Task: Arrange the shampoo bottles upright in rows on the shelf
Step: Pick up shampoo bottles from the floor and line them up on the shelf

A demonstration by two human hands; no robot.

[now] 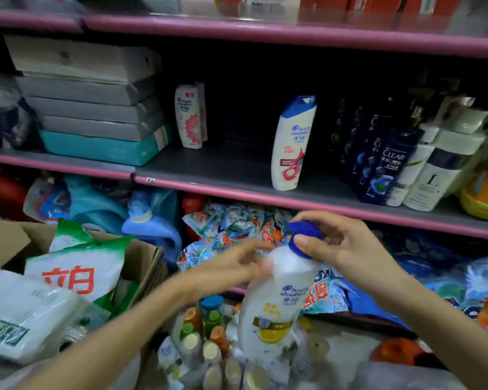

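While the right hand (330, 240) pinches the bottle (276, 305) cap, the blurred left hand (237, 263) touches its shoulder, grip unclear

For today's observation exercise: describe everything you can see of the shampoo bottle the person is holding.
The held shampoo bottle is white, plastic-looking, with a blue cap and a yellow-and-blue front label. It is roughly upright, leaning slightly, in mid-air below the pink-edged shelf and above a cluster of smaller bottles. The right hand pinches the cap; the blurred left hand touches its shoulder.

Right hand (335, 243) pinches white bottle's (273, 308) blue cap (303, 237).
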